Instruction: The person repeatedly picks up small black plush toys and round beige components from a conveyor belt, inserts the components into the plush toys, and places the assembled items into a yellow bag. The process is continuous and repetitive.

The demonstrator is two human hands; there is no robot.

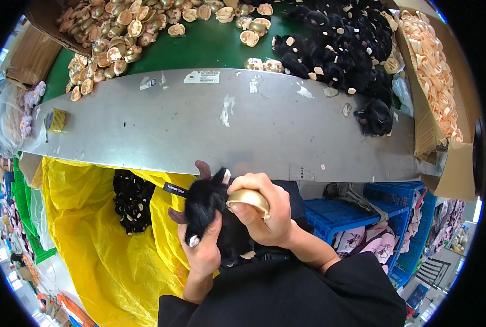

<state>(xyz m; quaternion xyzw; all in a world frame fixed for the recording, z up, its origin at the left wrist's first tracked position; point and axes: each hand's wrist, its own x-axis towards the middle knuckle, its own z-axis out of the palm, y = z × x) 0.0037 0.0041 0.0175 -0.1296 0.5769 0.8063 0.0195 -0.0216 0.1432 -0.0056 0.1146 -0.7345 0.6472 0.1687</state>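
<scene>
My left hand (204, 256) grips a black plush toy (203, 206) near the front edge of the metal table. The plush has brown horns, pale-lined ears and a small black fabric label (174, 189) on its far side. Just to the right, the fingers of my right hand (274, 215) are closed around a shiny gold, rounded plastic shell (250, 201). The shell is close beside the plush's head; whether the two touch I cannot tell. The plush's face is hidden from this view.
A grey metal table (161, 128) spans the front, with a green surface (210, 46) behind it. Gold shells (112, 43) are heaped far left, black plush toys (341, 43) far right. A box of peach-coloured pieces (431, 76) stands right. A yellow bag (90, 229) holds black plush toys; blue crates (341, 218) are right.
</scene>
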